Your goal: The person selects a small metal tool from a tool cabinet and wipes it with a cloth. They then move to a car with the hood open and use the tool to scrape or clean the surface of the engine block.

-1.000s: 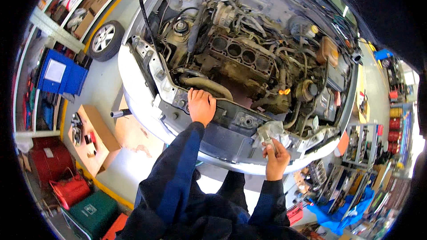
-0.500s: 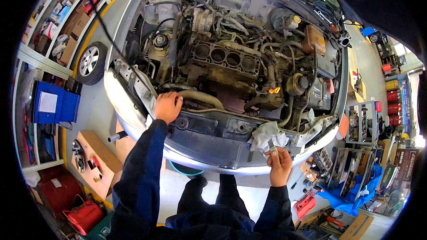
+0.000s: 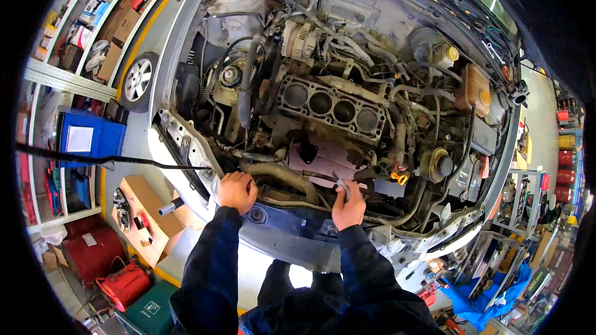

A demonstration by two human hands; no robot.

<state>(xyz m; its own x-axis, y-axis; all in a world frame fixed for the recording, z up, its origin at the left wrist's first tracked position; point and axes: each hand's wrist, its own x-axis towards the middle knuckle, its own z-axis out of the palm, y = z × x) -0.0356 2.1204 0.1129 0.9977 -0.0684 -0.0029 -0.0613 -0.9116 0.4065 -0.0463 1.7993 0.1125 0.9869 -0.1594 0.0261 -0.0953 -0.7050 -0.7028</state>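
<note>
My left hand lies curled over the left part of the car's front crossmember, beside a thick hose. Pinched in my right hand is a small scraper, its flat metal end pointing away from me; my fingers cover most of its handle. That hand is over the front of the engine bay, nearer me than the engine block. The block has its top off, with a row of round cylinder bores facing up. A crumpled white rag lies on the front edge, partly behind my right sleeve.
A dark cord crosses the left side. An orange dipstick handle and a round black cap stand right of my right hand. Left are shelves, a wheel and a cardboard box; a blue cloth hangs lower right.
My right hand has moved left and forward with the scraper, from beside the rag to over the engine bay. My left hand stays on the crossmember. The view has shifted closer to the engine.
</note>
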